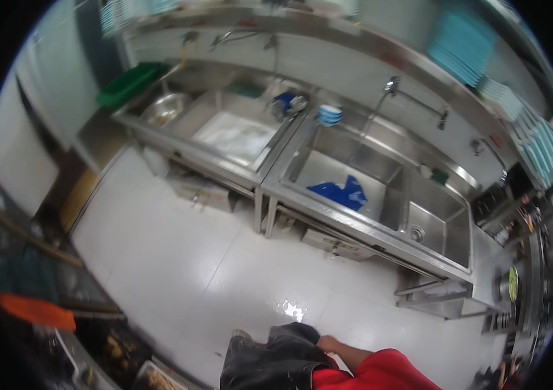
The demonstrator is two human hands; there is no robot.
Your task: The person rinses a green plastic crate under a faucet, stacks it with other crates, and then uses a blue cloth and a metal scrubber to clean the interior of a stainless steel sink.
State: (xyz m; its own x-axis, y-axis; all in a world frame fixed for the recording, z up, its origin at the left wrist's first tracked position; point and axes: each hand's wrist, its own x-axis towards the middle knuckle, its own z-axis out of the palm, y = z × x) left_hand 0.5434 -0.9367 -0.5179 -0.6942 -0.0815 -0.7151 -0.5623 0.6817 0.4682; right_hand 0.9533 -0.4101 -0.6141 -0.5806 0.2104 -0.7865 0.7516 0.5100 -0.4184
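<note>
My right hand (327,344) hangs low against the black apron (276,358), below a red sleeve. Its fingers are turned away, so whether it holds anything cannot be told. My left hand is out of view. Before me stand stainless steel sinks. A blue cloth (342,191) lies in the basin of the middle sink (300,183). Stacked blue-and-white bowls (329,115) stand on its back left corner. In the left sink (208,146) are a round metal bowl (168,108) and a pale flat surface. The small right basin (435,219) shows its drain.
A green plastic tub (132,84) sits left of the sinks. Wet patches shine on the pale floor (290,310). Metal boxes (203,192) stand under the sinks. Food trays (157,378) and an orange item (37,312) are at lower left. Turquoise trays (464,46) are stacked above.
</note>
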